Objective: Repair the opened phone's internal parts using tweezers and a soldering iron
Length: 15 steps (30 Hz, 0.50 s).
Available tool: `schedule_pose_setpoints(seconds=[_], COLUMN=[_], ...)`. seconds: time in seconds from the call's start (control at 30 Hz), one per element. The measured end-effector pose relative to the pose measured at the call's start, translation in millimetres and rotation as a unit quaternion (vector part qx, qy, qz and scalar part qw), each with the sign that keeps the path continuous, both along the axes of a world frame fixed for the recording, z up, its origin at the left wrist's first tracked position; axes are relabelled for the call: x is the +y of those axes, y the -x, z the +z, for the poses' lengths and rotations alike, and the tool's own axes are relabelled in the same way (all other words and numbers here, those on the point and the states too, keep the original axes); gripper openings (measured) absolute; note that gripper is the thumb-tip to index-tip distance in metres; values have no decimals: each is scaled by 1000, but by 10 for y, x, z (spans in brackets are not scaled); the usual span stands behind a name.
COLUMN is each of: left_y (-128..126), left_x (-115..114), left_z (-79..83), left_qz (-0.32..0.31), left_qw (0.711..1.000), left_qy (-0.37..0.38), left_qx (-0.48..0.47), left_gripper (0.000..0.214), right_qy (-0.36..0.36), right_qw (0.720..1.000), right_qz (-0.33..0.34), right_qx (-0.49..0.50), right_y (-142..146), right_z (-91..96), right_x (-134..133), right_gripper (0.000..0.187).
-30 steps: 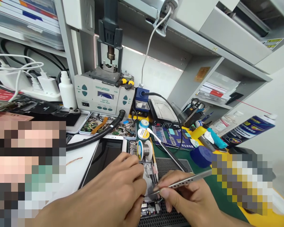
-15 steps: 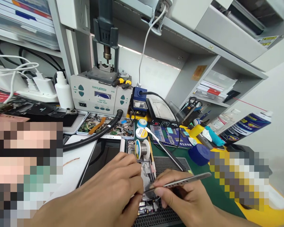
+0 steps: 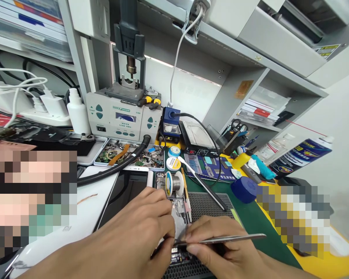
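Note:
My right hand (image 3: pixel 223 242) pinches a pair of metal tweezers (image 3: pixel 238 238), their tips pointing left into an opened phone (image 3: pixel 179 223) with its inner parts and circuit board bared. My left hand (image 3: pixel 139 228) is closed at the phone's left side, its fingertips close to the tweezer tips. What those fingers pinch, if anything, is hidden behind the hand. The phone lies on a dark perforated mat (image 3: pixel 209 205). A spool of solder wire (image 3: pixel 177 183) stands at its far end.
Left of the phone lies another phone (image 3: pixel 130 190) with a dark screen. Behind are a tray of small parts (image 3: pixel 139 157), a hot-air station (image 3: pixel 122 116) with a black hose, and solder tins (image 3: pixel 173 163). A white-tipped black tool (image 3: pixel 206 186) and a blue roll (image 3: pixel 244 190) lie right.
The tweezers have tilted closer to level, and my right hand has moved slightly down. My left hand stays almost in place at the phone.

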<state>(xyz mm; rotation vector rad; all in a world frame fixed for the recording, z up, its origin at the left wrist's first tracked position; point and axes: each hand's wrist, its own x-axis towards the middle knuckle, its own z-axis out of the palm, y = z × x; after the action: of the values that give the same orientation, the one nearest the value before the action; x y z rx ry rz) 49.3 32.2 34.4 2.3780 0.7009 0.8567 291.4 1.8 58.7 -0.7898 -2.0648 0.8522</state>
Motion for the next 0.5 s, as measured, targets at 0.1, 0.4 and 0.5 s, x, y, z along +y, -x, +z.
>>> schedule_pose_setpoints(seconds=[0.1,0.4,0.5], left_y=[16,-7,-7], left_x=[-34,-10,2], left_z=[46,274,266], left_qz=[8,-19,-21], left_qw=[999,988,988], left_qy=[17,63,61], left_qx=[35,136,139], left_gripper=[20,22,22], right_qy=[6,39,58], right_qw=[1000,997,996], right_qz=[8,-15,-18], right_qx=[9,60,67], right_y=[2,15,11], right_z=[1,11,-1], right_x=[2,8,-9], right_gripper=[25,28,27])
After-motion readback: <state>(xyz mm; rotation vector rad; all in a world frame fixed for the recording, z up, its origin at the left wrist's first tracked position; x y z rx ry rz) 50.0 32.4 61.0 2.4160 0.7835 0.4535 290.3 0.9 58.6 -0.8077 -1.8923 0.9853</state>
